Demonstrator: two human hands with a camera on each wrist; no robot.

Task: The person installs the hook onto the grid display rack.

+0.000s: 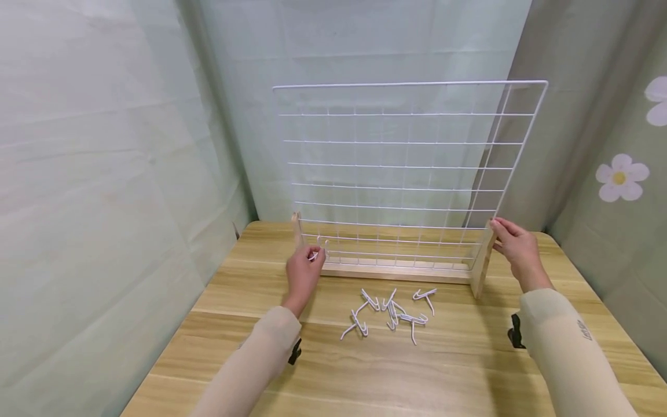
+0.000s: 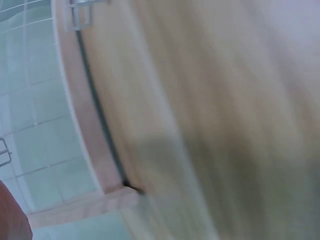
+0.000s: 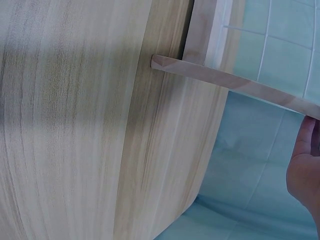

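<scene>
Two forearms in pale sleeves [image 1: 255,365] reached forward over the wood-grain tabletop [image 1: 417,376], set well apart. Between them lay a loose cluster of white wire hooks [image 1: 392,313], to the right of the left hand [image 1: 304,271] and nearer the person. That hand, bent at the wrist, pinched one white hook [image 1: 313,256] between thumb and fingers, just before the lower left of a white wire grid [image 1: 405,166]. The right hand [image 1: 523,250] gripped the upper end of the right wooden upright [image 1: 483,262]. The grid stood on a wooden base bar [image 1: 396,272], before pale green cloth [image 1: 365,35].
</scene>
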